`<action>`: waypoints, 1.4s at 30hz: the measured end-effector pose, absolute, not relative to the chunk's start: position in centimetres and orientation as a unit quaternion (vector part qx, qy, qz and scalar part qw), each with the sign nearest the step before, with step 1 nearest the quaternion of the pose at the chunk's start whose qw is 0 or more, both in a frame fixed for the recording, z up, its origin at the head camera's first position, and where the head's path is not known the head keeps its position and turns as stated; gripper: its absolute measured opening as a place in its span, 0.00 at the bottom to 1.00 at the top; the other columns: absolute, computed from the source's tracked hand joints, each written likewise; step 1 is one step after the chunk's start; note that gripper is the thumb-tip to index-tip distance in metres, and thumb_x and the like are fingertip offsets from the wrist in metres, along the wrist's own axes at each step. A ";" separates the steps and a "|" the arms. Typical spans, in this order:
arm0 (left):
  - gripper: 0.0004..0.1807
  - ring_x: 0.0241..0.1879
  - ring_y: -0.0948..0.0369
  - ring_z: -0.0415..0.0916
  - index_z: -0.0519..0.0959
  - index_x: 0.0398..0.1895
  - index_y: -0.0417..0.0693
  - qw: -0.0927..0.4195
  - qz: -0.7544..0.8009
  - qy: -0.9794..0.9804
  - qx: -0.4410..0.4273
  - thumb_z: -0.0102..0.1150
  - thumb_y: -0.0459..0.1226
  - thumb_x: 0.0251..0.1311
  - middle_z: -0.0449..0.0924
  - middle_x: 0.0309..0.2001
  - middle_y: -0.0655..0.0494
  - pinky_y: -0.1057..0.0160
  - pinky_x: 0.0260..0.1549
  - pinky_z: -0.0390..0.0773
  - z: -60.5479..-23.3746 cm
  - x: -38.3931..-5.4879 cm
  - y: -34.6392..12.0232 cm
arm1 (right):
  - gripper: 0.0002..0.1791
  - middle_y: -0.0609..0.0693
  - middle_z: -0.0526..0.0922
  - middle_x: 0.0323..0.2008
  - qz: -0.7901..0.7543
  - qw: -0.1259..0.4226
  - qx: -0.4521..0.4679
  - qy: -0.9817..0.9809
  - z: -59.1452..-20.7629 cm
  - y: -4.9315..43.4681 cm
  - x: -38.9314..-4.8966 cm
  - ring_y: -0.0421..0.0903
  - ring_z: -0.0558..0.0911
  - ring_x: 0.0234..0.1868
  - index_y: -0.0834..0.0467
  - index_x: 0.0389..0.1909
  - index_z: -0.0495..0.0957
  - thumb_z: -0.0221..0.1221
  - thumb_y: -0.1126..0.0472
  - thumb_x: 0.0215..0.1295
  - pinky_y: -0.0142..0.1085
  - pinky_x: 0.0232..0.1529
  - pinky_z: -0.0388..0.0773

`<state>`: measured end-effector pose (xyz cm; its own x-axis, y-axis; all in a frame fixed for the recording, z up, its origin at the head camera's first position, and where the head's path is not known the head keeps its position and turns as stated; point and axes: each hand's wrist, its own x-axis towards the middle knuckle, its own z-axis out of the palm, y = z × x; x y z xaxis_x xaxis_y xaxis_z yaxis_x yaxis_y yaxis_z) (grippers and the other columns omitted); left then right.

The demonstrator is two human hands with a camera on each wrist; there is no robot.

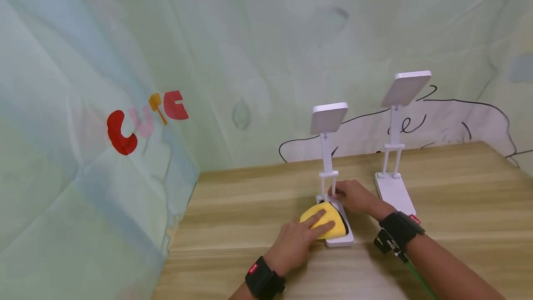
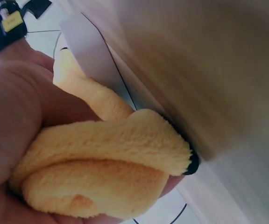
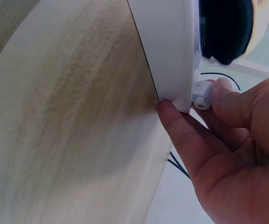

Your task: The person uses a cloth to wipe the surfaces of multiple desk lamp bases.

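A white folding phone stand [image 1: 340,240] stands on the wooden table, its holder plate [image 1: 329,118] raised on a post. Over its base lies a folded yellow fleecy cloth [image 1: 326,222] with black edging. My left hand [image 1: 293,244] holds this cloth against the base, two fingers spread over its top; in the left wrist view the cloth [image 2: 97,172] is bunched within the hand. My right hand [image 1: 354,196] grips the back end of the base. In the right wrist view its thumb is at the small white hinge [image 3: 202,95] and a fingertip touches the base's lower edge.
A second white phone stand [image 1: 395,193] stands upright to the right, close to my right forearm. Behind the table [image 1: 233,207] hangs a pale printed cloth backdrop [image 1: 250,59], which also covers the left side. Black bands [image 1: 263,279] are on both wrists.
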<state>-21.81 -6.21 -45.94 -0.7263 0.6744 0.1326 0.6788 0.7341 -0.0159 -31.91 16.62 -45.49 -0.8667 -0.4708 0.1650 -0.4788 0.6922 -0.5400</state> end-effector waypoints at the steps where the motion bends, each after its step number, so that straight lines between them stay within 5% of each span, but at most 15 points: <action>1: 0.47 0.37 0.58 0.77 0.59 0.72 0.78 0.062 -0.021 -0.928 -0.367 0.67 0.30 0.55 0.58 0.75 0.68 0.71 0.19 0.62 -45.7 -21.5 -6.3 | 0.06 0.52 0.87 0.36 0.292 0.008 0.257 -0.921 -45.3 16.7 -32.0 0.42 0.79 0.34 0.59 0.37 0.83 0.58 0.69 0.66 0.40 0.38 0.80; 7: 0.48 0.31 0.59 0.74 0.59 0.72 0.78 0.063 -0.018 -0.920 -0.387 0.68 0.31 0.54 0.58 0.75 0.68 0.70 0.17 0.60 -45.3 -18.8 -7.0 | 0.06 0.55 0.87 0.38 0.295 -0.007 0.242 -0.924 -45.0 16.7 -32.3 0.44 0.78 0.34 0.61 0.40 0.83 0.58 0.69 0.66 0.39 0.37 0.78; 14: 0.46 0.39 0.55 0.77 0.59 0.71 0.78 0.101 -0.016 -0.922 -0.373 0.64 0.30 0.55 0.61 0.73 0.63 0.68 0.19 0.65 -46.1 -17.4 -6.6 | 0.06 0.55 0.87 0.39 0.301 0.000 0.246 -0.921 -45.6 16.6 -31.9 0.44 0.81 0.37 0.61 0.39 0.83 0.58 0.70 0.66 0.44 0.41 0.81; 25: 0.45 0.65 0.45 0.70 0.57 0.74 0.69 0.087 -0.032 -0.952 -0.291 0.65 0.30 0.57 0.70 0.68 0.53 0.55 0.34 0.85 -46.4 -22.9 -6.2 | 0.06 0.52 0.87 0.36 0.303 0.007 0.258 -0.917 -45.7 16.6 -31.9 0.41 0.78 0.33 0.58 0.35 0.82 0.59 0.70 0.64 0.36 0.35 0.77; 32: 0.45 0.64 0.44 0.71 0.61 0.73 0.64 0.094 -0.035 -0.955 -0.278 0.68 0.30 0.53 0.71 0.67 0.50 0.52 0.40 0.85 -46.4 -26.1 -6.4 | 0.07 0.49 0.86 0.34 0.292 0.002 0.267 -0.919 -45.7 16.2 -32.0 0.40 0.77 0.32 0.58 0.37 0.82 0.58 0.71 0.64 0.35 0.36 0.78; 42: 0.44 0.61 0.49 0.75 0.63 0.72 0.71 0.058 -0.049 -0.958 -0.278 0.68 0.31 0.54 0.71 0.68 0.56 0.50 0.48 0.82 -45.9 -27.3 -6.9 | 0.07 0.48 0.85 0.30 0.281 0.016 0.258 -0.924 -45.5 15.7 -32.0 0.40 0.75 0.29 0.57 0.33 0.81 0.60 0.72 0.61 0.34 0.32 0.75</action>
<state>-27.31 -6.95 -45.89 -0.8389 0.5261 0.1392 0.5376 0.8410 0.0611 -32.01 15.69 -45.53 -0.8668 -0.4674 0.1740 -0.4852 0.7097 -0.5108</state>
